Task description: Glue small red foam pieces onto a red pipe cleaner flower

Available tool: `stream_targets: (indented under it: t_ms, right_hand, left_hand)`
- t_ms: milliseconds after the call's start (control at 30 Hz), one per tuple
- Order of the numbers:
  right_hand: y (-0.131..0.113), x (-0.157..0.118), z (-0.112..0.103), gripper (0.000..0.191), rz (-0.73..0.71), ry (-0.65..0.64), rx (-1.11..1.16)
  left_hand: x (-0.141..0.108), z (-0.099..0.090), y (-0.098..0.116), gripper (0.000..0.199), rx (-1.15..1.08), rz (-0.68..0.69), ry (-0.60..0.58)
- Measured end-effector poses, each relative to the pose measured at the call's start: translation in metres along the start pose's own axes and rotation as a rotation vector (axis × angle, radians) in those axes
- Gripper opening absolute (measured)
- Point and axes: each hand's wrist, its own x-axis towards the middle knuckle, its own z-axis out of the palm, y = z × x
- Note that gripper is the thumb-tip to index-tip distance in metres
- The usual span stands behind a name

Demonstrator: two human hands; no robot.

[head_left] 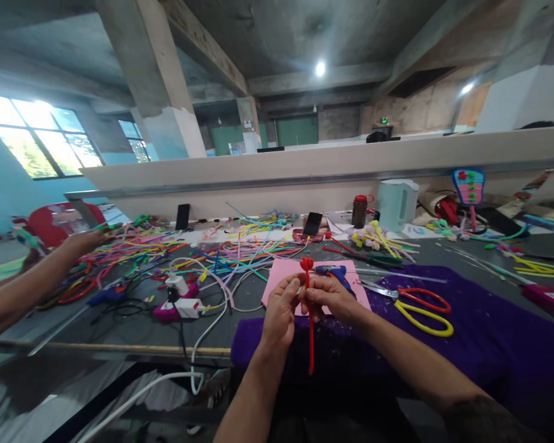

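Note:
A red pipe cleaner [311, 344] hangs upright between my hands, its top end curled into a small red flower-like bunch. My left hand [281, 301] pinches it from the left, just below the bunch. From the other side, the fingers of my right hand [330, 295] are closed on the same stem. Behind them lies a pink sheet [277, 277] with a blue glue gun [335, 271] on it. To the right of my right hand, scissors [425, 311] with one red and one yellow handle rest on a purple cloth [480, 326].
At left, a co-worker's arm [41, 277] reaches over piled pipe cleaners [129, 246]. A power strip [184, 304] with white cables is left of my hands. Farther back stand a phone [313, 224], a brown bottle [359, 212] and a pale green kettle [394, 206].

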Motion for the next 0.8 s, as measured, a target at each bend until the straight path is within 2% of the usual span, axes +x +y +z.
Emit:
stream_targets:
  t_ms: [100,333,633,800]
  right_hand:
    - [0.0019,-0.0004,-0.0004,0.026,0.034,-0.014,0.021]
    - [0.0049,-0.0005,0.0001,0.030,0.080,-0.033,-0.003]
    - [0.0078,-0.0023,0.0014,0.033,0.145,-0.097,-0.055]
    - [0.0064,-0.0018,0.0023,0.033,0.171,-0.091,-0.105]
  left_hand:
    - [0.0018,-0.0012,-0.0011,0.027,0.036,-0.008,0.009]
    - [0.0027,-0.0057,-0.0049,0.030,0.089,-0.039,-0.080]
    - [0.0009,-0.0045,-0.0090,0.037,0.075,-0.097,0.017]
    - [0.0005,-0.0021,-0.0090,0.028,0.068,-0.048,0.071]
